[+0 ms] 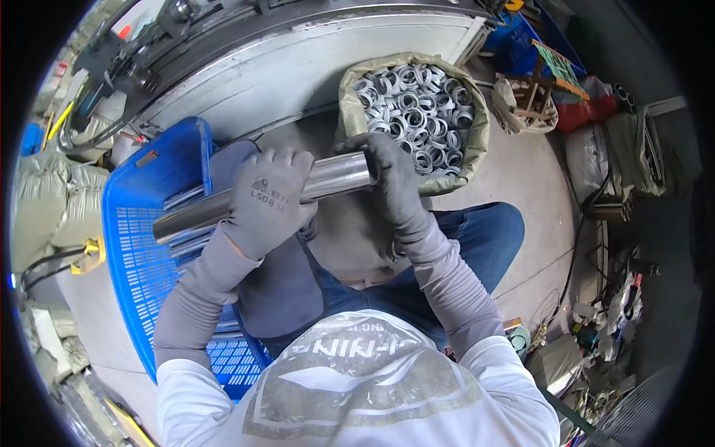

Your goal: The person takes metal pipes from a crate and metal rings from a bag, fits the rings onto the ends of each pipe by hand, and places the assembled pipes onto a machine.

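A shiny metal tube [337, 176] lies slantwise across my lap, its right end higher in the view. My left hand [269, 197], in a grey glove, is wrapped round the tube's middle from above. At the right end, my gloved right hand [393, 179] closes over the rim with fingers curled. Whether a small part sits between those fingers and the rim is hidden. Under the tube's left end, more metal tubes [192, 246] rest in a blue plastic basket [134, 257]. Just beyond my right hand stands a sack [348, 100] full of metal rings [417, 119].
A dark pad [279, 294] covers my left thigh. Ahead runs a machine bench with a pale panel [298, 71]. Bags and scrap [596, 156] line the right side, with a cable [577, 246] along the floor. Wrapped bundles [48, 197] are stacked at the far left.
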### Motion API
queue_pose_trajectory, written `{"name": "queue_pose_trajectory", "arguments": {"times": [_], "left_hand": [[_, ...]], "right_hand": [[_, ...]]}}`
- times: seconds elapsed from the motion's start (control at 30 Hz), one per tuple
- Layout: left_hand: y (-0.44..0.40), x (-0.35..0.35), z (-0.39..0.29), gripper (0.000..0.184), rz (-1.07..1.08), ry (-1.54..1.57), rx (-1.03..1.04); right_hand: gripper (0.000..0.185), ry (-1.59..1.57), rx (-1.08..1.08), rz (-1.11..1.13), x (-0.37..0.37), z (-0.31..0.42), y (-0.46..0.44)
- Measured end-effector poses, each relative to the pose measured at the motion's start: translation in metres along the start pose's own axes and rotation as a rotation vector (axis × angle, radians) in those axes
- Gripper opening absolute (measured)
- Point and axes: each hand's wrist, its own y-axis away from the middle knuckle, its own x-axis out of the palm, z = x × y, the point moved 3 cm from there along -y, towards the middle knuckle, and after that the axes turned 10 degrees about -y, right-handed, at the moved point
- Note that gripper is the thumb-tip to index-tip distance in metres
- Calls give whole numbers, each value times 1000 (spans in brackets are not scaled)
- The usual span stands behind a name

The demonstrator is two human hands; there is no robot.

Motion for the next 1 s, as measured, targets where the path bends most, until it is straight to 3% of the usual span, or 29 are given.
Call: {"name": "queue_pose_trajectory", "arguments": {"times": [0.03, 0.1, 0.3, 0.37, 0.5, 0.57, 0.67, 0.73, 0.77, 0.83, 0.87, 0.9, 0.97, 1.0], "left_hand": [[-5, 10, -2, 45, 140, 14, -49], [-8, 12, -9, 41, 110, -3, -29], [-12, 9, -14, 42, 85, -50, 1], [-12, 11, -16, 44, 80, -68, 8], [-14, 11, -17, 47, 103, -118, 3], [-15, 16, -16, 46, 112, -130, 14], [-18, 18, -18, 54, 133, -131, 73], [-17, -12, -29, 61, -288, -121, 181], [-11, -13, -30, 61, -288, -119, 191], [13, -25, -22, 61, -516, 297, 222], [23, -18, -18, 44, -452, 494, 164], [23, -13, -16, 44, -456, 492, 167], [15, 15, 4, 36, -216, 1127, -302], [10, 26, 22, 40, -326, 996, -84]], "right_hand": [[58, -36, 38, -21, 1, -1, 0], [64, -86, 35, -54, 1, -6, 4], [51, -15, 48, -101, 10, -4, 4], [44, 80, -107, -180, 15, -7, 5], [40, 140, 6, -190, 26, -14, 3], [38, 22, 120, -188, 31, -28, 10], [31, -71, 124, -119, 18, -37, 8], [23, -147, 155, -133, 8, -35, -1], [21, 278, -38, -154, -4, -23, 2], [26, 96, 117, -181, -29, -23, 0], [33, -19, 255, -211, -39, -34, 2], [45, 91, 205, -249, -46, -36, 2], [47, 68, 88, -308, -51, -45, -1], [47, 68, 88, -308, -47, -45, -4]]}}
